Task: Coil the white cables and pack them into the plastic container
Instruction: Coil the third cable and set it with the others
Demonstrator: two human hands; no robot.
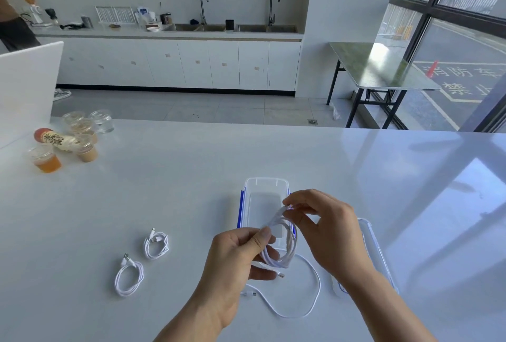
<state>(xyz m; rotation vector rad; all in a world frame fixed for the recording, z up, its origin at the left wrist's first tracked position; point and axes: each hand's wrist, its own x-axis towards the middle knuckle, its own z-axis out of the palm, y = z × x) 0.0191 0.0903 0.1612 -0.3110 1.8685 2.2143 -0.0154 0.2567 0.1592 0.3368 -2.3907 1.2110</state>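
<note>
My left hand (241, 254) pinches a partly coiled white cable (284, 245) just above the table, and my right hand (323, 229) pinches the top of the same loop. The cable's loose tail (315, 295) trails on the table in a wide curve to a plug below my left hand. Behind the hands stands the open clear plastic container (264, 185) with blue side clips. Its clear lid (375, 248) lies to the right, partly hidden by my right forearm. Two coiled white cables lie to the left: one nearer the container (156, 244), one closer to me (129, 278).
Several plastic cups of drink (48, 160) and a lying bottle (54, 139) sit at the table's far left. A white panel (27, 81) stands beside them. Beyond the table are a floor gap, a sink counter and a folding table (383, 67).
</note>
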